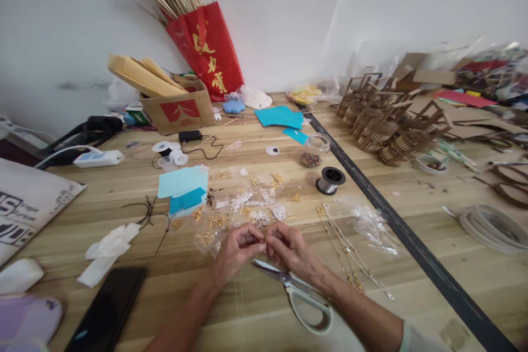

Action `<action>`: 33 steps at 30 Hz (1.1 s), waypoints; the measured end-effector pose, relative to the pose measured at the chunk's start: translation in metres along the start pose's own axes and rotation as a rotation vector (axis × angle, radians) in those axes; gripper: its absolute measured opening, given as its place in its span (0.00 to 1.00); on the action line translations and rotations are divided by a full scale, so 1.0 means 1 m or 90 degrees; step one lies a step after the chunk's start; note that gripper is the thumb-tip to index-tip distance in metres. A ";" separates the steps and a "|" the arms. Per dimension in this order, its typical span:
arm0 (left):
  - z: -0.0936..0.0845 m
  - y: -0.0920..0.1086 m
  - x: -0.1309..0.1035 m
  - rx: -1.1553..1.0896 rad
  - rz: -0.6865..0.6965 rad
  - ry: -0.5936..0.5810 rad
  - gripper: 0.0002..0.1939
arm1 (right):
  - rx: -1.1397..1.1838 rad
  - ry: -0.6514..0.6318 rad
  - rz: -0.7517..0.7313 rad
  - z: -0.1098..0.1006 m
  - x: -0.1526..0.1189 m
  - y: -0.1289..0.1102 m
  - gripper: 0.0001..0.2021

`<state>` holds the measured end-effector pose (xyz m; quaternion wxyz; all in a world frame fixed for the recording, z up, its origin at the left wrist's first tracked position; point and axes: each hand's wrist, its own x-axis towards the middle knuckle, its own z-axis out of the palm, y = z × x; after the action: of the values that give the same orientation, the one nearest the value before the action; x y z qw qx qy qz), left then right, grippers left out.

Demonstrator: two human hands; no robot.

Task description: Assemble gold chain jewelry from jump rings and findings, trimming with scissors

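Observation:
My left hand (240, 246) and my right hand (290, 247) meet fingertip to fingertip over the wooden table. Both have their fingers pinched closed, and whatever is between them is too small or hidden to name. Scissors (297, 291) with white handles lie partly under my right wrist, blades pointing up toward my fingers. Just beyond my hands spread several small clear bags of gold findings (216, 221) and silver findings (259, 218). Gold and silver chains (344, 247) lie right of my right hand, near a pile of clear plastic bags (375, 229).
A wire spool (330, 180) stands beside a dish of beads (311, 160). Blue paper sheets (181, 181) lie left, above a black phone (108, 308). A dark strip (371, 206) crosses the table; woven baskets (385, 126) stand beyond it. A red bag (214, 49) leans at the back.

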<state>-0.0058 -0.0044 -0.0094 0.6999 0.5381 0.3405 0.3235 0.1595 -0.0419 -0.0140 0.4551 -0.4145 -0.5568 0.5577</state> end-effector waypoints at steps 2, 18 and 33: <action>0.000 -0.001 0.000 -0.002 -0.002 -0.008 0.11 | 0.004 0.008 -0.005 0.000 0.000 -0.001 0.15; -0.002 -0.005 0.002 -0.015 -0.035 0.008 0.13 | 0.013 0.029 -0.014 0.001 -0.002 0.002 0.14; -0.003 -0.006 0.002 -0.029 0.002 -0.011 0.07 | 0.011 0.026 -0.016 0.002 -0.001 0.003 0.14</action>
<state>-0.0072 -0.0025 -0.0165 0.7142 0.5253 0.3266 0.3276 0.1573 -0.0439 -0.0165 0.4766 -0.4149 -0.5477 0.5484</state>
